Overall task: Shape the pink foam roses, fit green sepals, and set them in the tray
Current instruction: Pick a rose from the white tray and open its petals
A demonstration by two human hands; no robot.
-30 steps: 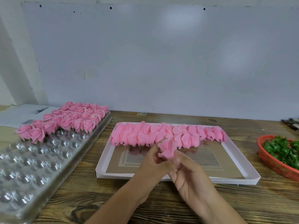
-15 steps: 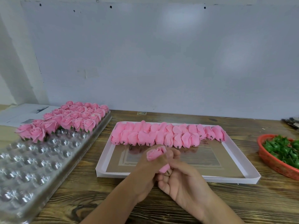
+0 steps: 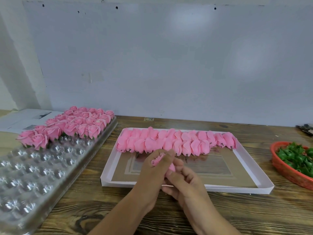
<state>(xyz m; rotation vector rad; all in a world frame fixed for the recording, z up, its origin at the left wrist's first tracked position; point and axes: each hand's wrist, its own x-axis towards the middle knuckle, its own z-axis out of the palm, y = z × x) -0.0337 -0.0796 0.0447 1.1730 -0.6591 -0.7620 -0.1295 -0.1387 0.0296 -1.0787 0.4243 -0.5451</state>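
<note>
One pink foam rose (image 3: 158,159) is wrapped in my left hand (image 3: 152,173), its petal tips poking out between thumb and fingers. My right hand (image 3: 183,184) pinches the rose's lower end just beneath. Both hands hover over the front edge of the white cardboard tray (image 3: 250,188), where several unshaped pink rose buds (image 3: 169,144) lie in rows at the back. Finished roses with sepals (image 3: 71,126) fill the far end of the clear plastic blister tray (image 3: 33,168) at the left. Green sepals (image 3: 296,156) are heaped in a red basket (image 3: 284,170) at the right.
Papers (image 3: 20,119) lie behind the blister tray at the far left. A dark tool (image 3: 304,128) shows at the right edge by the wall. Bare wooden tabletop (image 3: 237,214) stretches along the front.
My hands have drawn the rose back from the bud rows toward me. The left hand's fingers have closed round it and the right hand has shifted to its lower end.
</note>
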